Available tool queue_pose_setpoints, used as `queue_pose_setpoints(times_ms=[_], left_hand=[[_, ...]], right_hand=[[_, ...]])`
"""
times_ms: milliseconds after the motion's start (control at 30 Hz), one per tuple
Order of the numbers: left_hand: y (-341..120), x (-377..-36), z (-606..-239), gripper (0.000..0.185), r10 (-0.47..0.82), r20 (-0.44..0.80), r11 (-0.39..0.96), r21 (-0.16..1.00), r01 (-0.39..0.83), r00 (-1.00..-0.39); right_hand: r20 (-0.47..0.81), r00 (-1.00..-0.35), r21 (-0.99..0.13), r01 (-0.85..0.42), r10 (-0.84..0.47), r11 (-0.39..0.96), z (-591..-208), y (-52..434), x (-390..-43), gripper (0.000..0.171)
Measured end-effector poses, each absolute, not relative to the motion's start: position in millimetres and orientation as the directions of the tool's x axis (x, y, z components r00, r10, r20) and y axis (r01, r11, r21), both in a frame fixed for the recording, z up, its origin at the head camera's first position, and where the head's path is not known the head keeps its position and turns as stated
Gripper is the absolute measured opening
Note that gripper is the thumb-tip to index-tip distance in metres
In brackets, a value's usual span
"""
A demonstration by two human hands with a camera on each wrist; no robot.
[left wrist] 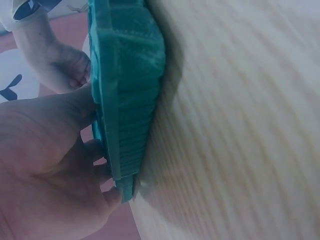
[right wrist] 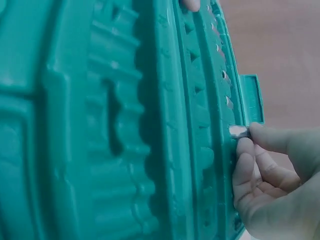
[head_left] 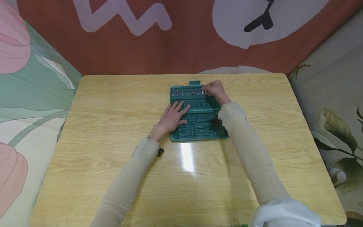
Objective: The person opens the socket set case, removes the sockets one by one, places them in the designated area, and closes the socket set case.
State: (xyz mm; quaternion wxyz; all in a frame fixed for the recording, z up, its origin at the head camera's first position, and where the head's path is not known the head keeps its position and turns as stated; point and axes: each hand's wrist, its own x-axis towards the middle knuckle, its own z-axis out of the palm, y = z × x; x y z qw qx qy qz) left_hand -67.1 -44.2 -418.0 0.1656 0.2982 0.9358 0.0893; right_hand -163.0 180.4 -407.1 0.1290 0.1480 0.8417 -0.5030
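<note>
tray [head_left: 198,126] ribbed green plastic | left hand [head_left: 173,118] flat on it | right hand [head_left: 214,90] grip pinching metal bit [right wrist: 239,132]

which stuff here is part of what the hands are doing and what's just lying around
In use: green tool tray, small metal bit pinched by right hand, left hand flat on tray, row of bits.
Lying about: small black object on wooden table.

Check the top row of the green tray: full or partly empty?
Partly empty. The top row of the green tray holds small metal bits from its left end to the right hand; the slots beyond are hidden.
</note>
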Motion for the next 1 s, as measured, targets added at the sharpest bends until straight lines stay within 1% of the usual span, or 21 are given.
queue_pose_setpoints(times_ms=[167,367,600,867,1000], left_hand=[[-46,-66,-420,0.068,0.592,-0.262,0.803,0.273,0.529,-0.762],[-48,-66,-422,0.067,0.592,-0.268,0.801,0.295,0.52,-0.76],[-50,-67,-423,0.067,0.59,-0.256,0.799,0.322,0.508,-0.766],[-49,-67,-421,0.066,0.597,-0.242,0.792,0.333,0.512,-0.765],[-47,-67,-420,0.066,0.604,-0.235,0.786,0.334,0.52,-0.762]], right_hand=[[-0.364,-0.923,-0.823,0.383,0.127,0.421,-414,178,-162,0.028],[-0.371,-0.919,-0.837,0.393,0.132,0.381,-416,176,-160,0.027],[-0.395,-0.909,-0.866,0.417,0.134,0.278,-418,178,-165,0.03],[-0.42,-0.904,-0.85,0.422,0.079,0.316,-414,186,-168,0.034],[-0.434,-0.898,-0.848,0.433,0.069,0.306,-413,194,-169,0.035]])
